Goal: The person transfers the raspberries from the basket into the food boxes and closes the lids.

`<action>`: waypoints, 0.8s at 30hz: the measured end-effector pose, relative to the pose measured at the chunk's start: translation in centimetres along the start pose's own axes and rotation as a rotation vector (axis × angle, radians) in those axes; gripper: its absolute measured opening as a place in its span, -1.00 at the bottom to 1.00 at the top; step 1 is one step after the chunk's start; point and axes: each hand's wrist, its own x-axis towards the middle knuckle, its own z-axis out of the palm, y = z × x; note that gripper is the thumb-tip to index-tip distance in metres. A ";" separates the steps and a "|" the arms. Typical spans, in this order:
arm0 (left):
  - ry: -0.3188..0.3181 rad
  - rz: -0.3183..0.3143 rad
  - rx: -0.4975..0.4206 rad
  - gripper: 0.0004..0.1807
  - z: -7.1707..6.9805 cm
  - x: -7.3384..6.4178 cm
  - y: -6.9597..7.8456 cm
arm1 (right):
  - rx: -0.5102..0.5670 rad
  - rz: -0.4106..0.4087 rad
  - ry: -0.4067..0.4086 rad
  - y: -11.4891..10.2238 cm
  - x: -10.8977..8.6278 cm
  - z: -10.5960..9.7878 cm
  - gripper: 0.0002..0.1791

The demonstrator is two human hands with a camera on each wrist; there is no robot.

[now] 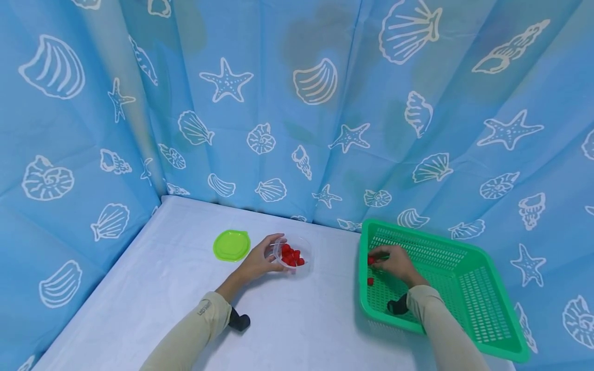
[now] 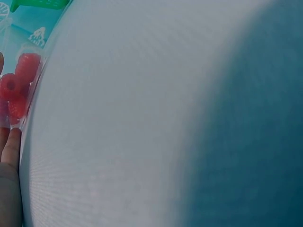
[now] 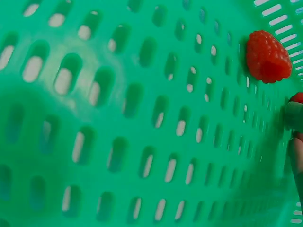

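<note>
My left hand (image 1: 260, 261) grips a clear plastic tub (image 1: 307, 250), thumb and fingers spread around its near-left side. Inside it lie several red raspberries (image 1: 291, 256), also seen through the tub wall in the left wrist view. Over on the right, my right hand (image 1: 398, 265) reaches into a green plastic basket (image 1: 503, 304) and pinches a raspberry (image 1: 371, 260) by the basket's left wall. A second raspberry (image 3: 268, 56) lies loose on the slotted basket floor, close to those fingers. In the right wrist view only the fingertips show, at the right edge.
A light green lid (image 1: 232, 245) lies flat on the white-covered table (image 1: 320, 319), left of the tub. Blue curtains (image 1: 278, 113) with white shell and starfish prints hang behind and at both sides. The basket's raised walls surround my right hand.
</note>
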 end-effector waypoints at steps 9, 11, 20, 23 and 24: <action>-0.011 -0.013 -0.011 -0.05 -0.1 -0.7 2.4 | -0.015 -0.005 0.042 -0.3 -0.1 -0.5 -0.71; -0.014 -0.010 -0.016 -0.06 -0.1 -1.0 3.0 | -0.020 -0.019 0.057 -0.4 -0.1 -0.5 -0.71; -0.019 -0.013 -0.033 -0.04 -0.1 -1.1 2.9 | -0.011 -0.115 0.165 -0.7 -0.2 -1.2 -0.71; -0.019 -0.012 -0.021 -0.04 -0.1 -1.1 2.8 | 0.048 -0.135 0.186 -1.3 -0.3 -1.6 -0.72; -0.021 -0.011 -0.018 -0.03 -0.1 -1.1 2.8 | 0.081 -0.137 0.189 -1.6 -0.4 -1.7 -0.72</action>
